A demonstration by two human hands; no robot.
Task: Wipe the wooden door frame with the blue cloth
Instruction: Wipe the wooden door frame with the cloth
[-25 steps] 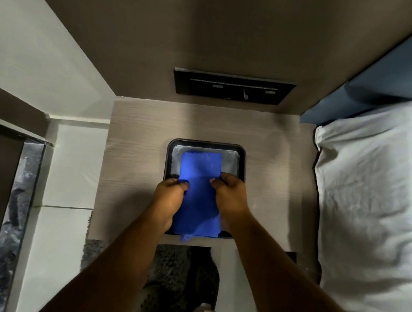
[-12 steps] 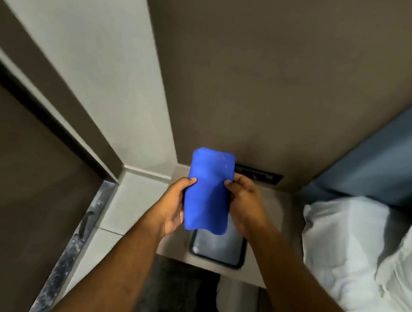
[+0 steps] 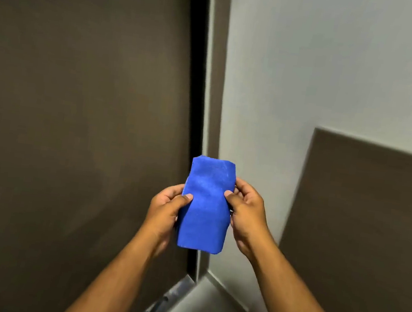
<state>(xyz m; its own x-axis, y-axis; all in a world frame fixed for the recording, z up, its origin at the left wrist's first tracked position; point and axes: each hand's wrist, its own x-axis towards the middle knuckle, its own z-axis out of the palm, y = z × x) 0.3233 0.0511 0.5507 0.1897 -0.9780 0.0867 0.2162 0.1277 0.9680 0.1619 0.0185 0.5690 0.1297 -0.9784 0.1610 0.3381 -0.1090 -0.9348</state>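
Note:
A folded blue cloth (image 3: 206, 205) is held upright in front of me by both hands. My left hand (image 3: 164, 208) pinches its left edge with the thumb on the front. My right hand (image 3: 247, 212) grips its right edge the same way. Directly behind the cloth runs the narrow brown wooden door frame (image 3: 213, 73), a vertical strip between the dark door and the pale wall. The cloth is held in the air, apart from the frame.
A dark brown door (image 3: 75, 114) fills the left half. A pale wall (image 3: 340, 63) is on the right, with a brown panel (image 3: 363, 221) lower right. At the bottom, a marble threshold (image 3: 163, 303) meets a tiled floor (image 3: 196, 310).
Both hands lifted the cloth from the black tray on the side table. My view swung left and up, from the table and bed to the door and its frame.

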